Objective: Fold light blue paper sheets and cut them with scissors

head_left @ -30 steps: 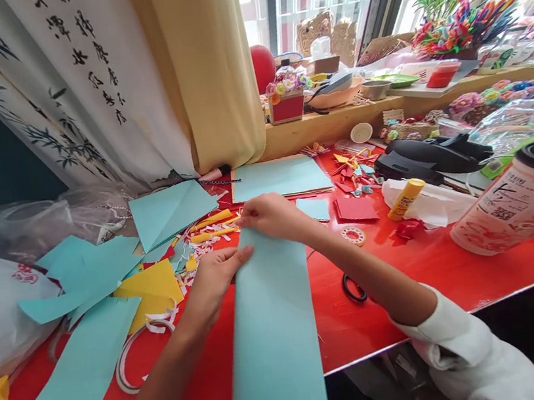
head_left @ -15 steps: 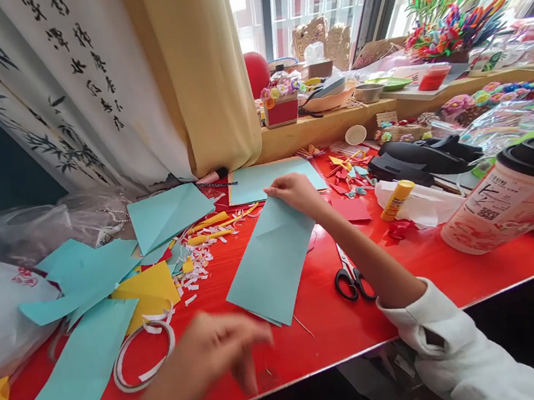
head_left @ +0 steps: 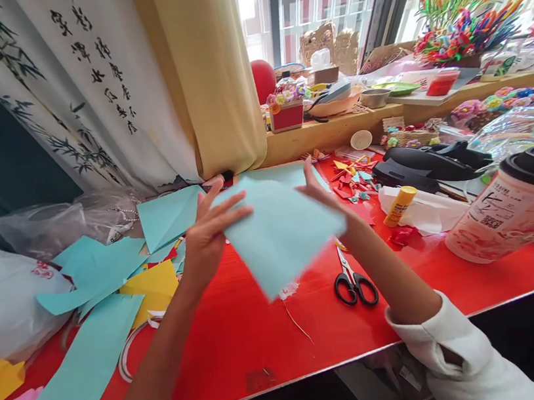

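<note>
A sheet of light-blue paper (head_left: 281, 231), blurred by motion, is held up over the table between my hands. My left hand (head_left: 210, 238) is at its left edge, with fingers lying across the front. At the right edge is my right hand (head_left: 327, 201), one digit pointing up and the other fingers hidden behind the sheet. Behind it, another light-blue sheet (head_left: 278, 173) lies partly covered. Black-handled scissors (head_left: 350, 281) rest on the red table (head_left: 220, 359), below my right hand.
Left of my hands lie light-blue sheets (head_left: 102, 269), yellow paper (head_left: 152, 285) and a tape roll (head_left: 127, 352). Rightward are a glue stick (head_left: 400, 206), paper scraps (head_left: 351, 181), a black object (head_left: 433, 160) and a large drink cup (head_left: 511, 205) near the edge.
The blue paper has been lifted off the table and turned. My left hand has risen from the table's front to its left edge. The view has shifted slightly.
</note>
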`<state>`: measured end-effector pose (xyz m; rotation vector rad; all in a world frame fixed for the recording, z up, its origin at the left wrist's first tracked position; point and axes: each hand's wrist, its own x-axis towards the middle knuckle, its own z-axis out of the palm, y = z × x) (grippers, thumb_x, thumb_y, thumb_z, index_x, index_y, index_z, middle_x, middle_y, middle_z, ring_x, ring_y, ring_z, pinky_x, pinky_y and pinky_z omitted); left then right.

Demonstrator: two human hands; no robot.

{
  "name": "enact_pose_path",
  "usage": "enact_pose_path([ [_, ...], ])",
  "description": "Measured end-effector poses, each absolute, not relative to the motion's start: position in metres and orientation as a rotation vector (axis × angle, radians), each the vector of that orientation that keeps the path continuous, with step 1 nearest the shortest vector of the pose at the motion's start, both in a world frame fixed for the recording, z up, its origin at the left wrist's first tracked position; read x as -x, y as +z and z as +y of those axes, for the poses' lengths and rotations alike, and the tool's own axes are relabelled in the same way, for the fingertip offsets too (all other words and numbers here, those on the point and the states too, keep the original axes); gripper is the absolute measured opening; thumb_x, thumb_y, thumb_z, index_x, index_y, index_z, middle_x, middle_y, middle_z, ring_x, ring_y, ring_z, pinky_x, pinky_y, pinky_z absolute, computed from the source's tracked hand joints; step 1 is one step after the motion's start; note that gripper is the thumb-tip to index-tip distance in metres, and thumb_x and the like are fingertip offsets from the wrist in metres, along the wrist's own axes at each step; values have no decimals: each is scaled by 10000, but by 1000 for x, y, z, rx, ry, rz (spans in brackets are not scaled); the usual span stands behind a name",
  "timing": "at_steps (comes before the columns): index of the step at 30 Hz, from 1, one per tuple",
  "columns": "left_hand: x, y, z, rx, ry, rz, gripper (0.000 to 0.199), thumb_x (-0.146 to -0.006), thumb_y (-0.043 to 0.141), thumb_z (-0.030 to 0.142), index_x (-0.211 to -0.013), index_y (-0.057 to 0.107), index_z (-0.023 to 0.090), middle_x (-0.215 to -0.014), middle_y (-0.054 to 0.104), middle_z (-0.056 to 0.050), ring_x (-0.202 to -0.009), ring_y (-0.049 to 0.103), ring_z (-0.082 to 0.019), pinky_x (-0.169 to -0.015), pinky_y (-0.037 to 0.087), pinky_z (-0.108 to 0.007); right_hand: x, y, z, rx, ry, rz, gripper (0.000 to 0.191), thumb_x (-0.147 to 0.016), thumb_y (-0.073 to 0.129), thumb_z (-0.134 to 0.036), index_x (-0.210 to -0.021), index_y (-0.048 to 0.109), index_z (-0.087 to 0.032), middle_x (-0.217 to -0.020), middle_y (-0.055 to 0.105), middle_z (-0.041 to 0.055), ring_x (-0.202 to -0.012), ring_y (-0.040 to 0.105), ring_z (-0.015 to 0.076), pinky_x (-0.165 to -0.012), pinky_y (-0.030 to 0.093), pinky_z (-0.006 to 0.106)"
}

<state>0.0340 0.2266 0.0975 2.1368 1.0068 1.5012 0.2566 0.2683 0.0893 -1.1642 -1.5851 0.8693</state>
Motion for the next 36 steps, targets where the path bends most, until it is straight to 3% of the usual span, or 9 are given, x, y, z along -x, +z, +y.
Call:
enact_pose_path([
  [2, -26, 93, 228, -2383, 1304, 811, 295, -897, 471, 254, -861, 756, 323, -1206, 652, 32, -1378, 316, -205, -1176, 52, -464, -252, 86, 262, 959, 1377, -1554, 740, -827, 281, -741, -970, 663, -124, -847, 696, 128, -728, 647, 216, -595, 504, 298],
  [4, -20, 86, 231, -2475, 1115, 728, 349, -910, 436, 214, -853, 757, 340, -1205, 651, 34, -1400, 268, -199, -1178, -13, -474, -243, 83, 255, 856, 1608, -1399, 545, -803, 515, -636, -941, 666, -130, -860, 702, 110, -721, 651, 199, -612, 518, 285],
  [6, -16, 80, 233, -2373, 1083, 761, 335, -906, 438, 210, -918, 750, 333, -1266, 613, 31, -1408, 246, -209, -1181, 44, -467, -234, 80, 249, 879, 1587, -1292, 361, -746, 695, -447, -931, 667, -138, -883, 705, 94, -729, 655, 180, -621, 521, 261],
  [8, -14, 78, 234, -2017, 1313, 888, 274, -892, 483, 264, -1038, 710, 311, -1352, 547, 12, -1394, 281, -226, -1150, 210, -448, -226, 78, 244, 887, 1552, -1253, 305, -722, 737, -341, -947, 667, -148, -919, 705, 88, -767, 660, 178, -640, 525, 255],
  [12, -15, 84, 231, -1239, 1384, 1069, 440, -783, 630, 463, -1140, 624, 206, -1232, 621, -98, -1126, 581, -252, -884, 498, -362, -215, 77, 234, 821, 1604, -1324, 288, -745, 713, -353, -957, 660, -164, -994, 688, 83, -870, 648, 190, -716, 520, 281],
  [17, -21, 88, 221, -1217, 1226, 1081, 378, -649, 778, 352, -952, 691, 143, -978, 717, -73, -897, 649, -215, -781, 514, -290, -207, 80, 223, 905, 1256, -1314, 329, -762, 661, -475, -856, 636, -160, -863, 649, 47, -747, 586, 157, -582, 452, 243],
  [22, -28, 94, 209, -1139, 1208, 1060, 349, -650, 780, 356, -935, 714, 165, -946, 728, -60, -843, 663, -211, -752, 536, -298, -205, 84, 217, 898, 1167, -1339, 314, -798, 620, -468, -744, 570, -162, -729, 574, 15, -639, 513, 130, -543, 400, 246],
  [27, -35, 95, 202, -1049, 1319, 1098, 335, -612, 805, 350, -886, 726, 174, -921, 737, -53, -794, 681, -215, -693, 554, -292, -203, 88, 213, 848, 1216, -1404, 288, -806, 614, -464, -802, 594, -176, -786, 609, 27, -693, 551, 142, -602, 448, 259],
  [36, -41, 90, 194, -1025, 1373, 1104, 341, -602, 815, 339, -884, 731, 167, -966, 733, -56, -764, 688, -199, -699, 562, -284, -200, 90, 206, 965, 1090, -1375, 396, -777, 592, -571, -747, 581, -176, -702, 578, 28, -669, 542, 159, -515, 414, 251],
])
